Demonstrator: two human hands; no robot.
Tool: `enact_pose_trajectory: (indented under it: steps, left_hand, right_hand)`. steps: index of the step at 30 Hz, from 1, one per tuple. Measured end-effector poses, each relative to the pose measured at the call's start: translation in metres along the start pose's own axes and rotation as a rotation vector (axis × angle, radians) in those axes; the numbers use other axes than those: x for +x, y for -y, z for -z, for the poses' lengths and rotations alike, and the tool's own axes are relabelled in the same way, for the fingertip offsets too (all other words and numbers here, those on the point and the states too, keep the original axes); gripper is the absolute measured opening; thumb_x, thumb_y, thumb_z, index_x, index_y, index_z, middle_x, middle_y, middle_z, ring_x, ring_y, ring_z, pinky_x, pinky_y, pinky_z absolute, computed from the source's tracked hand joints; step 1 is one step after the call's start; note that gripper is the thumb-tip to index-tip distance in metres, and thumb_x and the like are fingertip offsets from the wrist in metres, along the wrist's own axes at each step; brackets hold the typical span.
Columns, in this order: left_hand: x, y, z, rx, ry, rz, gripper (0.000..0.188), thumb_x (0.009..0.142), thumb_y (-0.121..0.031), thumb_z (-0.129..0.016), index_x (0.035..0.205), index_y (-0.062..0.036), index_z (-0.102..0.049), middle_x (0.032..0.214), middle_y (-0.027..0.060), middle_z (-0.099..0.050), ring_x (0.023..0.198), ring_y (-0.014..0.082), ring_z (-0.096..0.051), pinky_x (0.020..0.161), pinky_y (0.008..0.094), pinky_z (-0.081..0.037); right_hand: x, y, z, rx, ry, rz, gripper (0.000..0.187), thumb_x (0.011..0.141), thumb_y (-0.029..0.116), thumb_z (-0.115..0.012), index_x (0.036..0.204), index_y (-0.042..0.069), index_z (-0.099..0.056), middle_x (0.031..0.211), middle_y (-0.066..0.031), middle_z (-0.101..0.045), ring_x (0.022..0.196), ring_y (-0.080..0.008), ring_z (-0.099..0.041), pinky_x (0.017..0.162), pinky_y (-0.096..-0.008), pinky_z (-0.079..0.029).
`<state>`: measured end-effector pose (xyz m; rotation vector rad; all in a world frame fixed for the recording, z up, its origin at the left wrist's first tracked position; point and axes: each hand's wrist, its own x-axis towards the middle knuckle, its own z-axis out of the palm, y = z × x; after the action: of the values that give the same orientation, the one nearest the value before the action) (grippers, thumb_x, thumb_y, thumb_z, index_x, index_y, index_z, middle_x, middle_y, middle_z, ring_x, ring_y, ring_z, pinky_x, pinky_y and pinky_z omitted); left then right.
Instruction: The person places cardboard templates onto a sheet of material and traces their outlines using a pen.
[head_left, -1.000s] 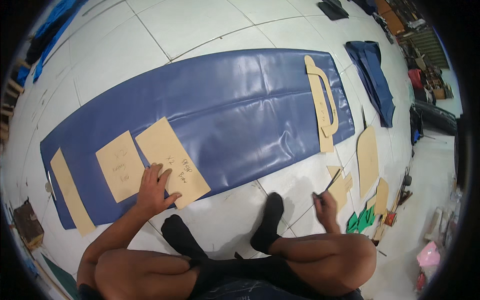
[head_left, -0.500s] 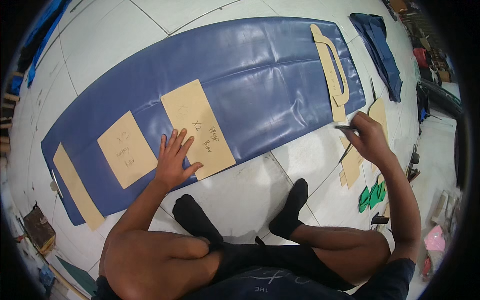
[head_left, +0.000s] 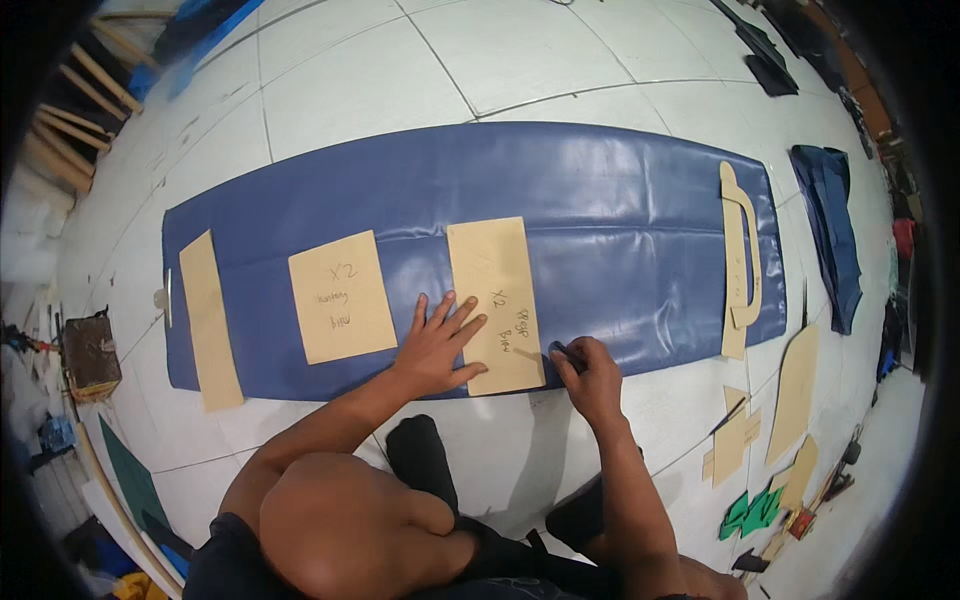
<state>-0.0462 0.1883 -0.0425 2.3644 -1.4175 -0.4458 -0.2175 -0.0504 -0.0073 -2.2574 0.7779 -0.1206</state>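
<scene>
A long blue sheet of smooth, shiny material lies flat on the tiled floor. On it rests a tan rectangular card template with handwriting. My left hand lies flat on this card's left side, fingers spread, holding nothing. Just right of the card's near end is my right hand, its fingers pinched on a small dark tool. The tool's kind is unclear; most of it is hidden by the fingers. Farther left are a squarish card and a narrow card strip.
At the sheet's right end lie another card strip and a curved handle-shaped card. Beyond are folded dark-blue material, loose card pieces and green scraps. A brown box stands at far left.
My right hand has moved left from beside the strip at the sheet's right end to the middle card, still pinching the dark tool. My left hand stays on the card. The view has shifted.
</scene>
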Motion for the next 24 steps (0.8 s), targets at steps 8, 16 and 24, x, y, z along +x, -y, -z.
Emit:
enact_pose_trajectory:
  steps: [8, 16, 24]
  left_hand:
    - [-0.001, -0.003, 0.002, 0.034, 0.032, 0.003, 0.077, 0.092, -0.058, -0.066, 0.153, -0.0134, -0.049, 0.165, 0.0134, -0.036, 0.153, 0.043, -0.025, 0.12, 0.0717, -0.014]
    - [0.008, -0.008, 0.012, 0.094, 0.137, 0.012, 0.075, 0.095, -0.055, -0.062, 0.155, -0.0135, -0.045, 0.166, 0.0144, -0.031, 0.153, 0.0434, -0.024, 0.118, 0.0725, -0.017]
    - [0.009, -0.006, 0.018, 0.107, 0.157, 0.046, 0.075, 0.095, -0.054, -0.063, 0.155, -0.0125, -0.045, 0.167, 0.013, -0.03, 0.152, 0.0431, -0.026, 0.119, 0.0709, -0.016]
  right_hand:
    - [0.007, 0.002, 0.01, 0.004, 0.078, -0.021, 0.04, 0.087, 0.026, -0.083, 0.118, 0.004, -0.069, 0.109, -0.0179, -0.074, 0.092, -0.0315, -0.074, 0.079, -0.0388, -0.058]
    - [0.0, -0.003, 0.009, -0.005, 0.118, -0.036, 0.041, 0.087, 0.027, -0.084, 0.117, 0.003, -0.069, 0.106, -0.0165, -0.075, 0.091, -0.0288, -0.075, 0.079, -0.0376, -0.059]
    - [0.014, -0.014, 0.027, 0.015, 0.014, -0.121, 0.03, 0.093, 0.026, -0.076, 0.111, 0.003, -0.07, 0.093, -0.0156, -0.074, 0.082, -0.0302, -0.072, 0.074, -0.0404, -0.055]
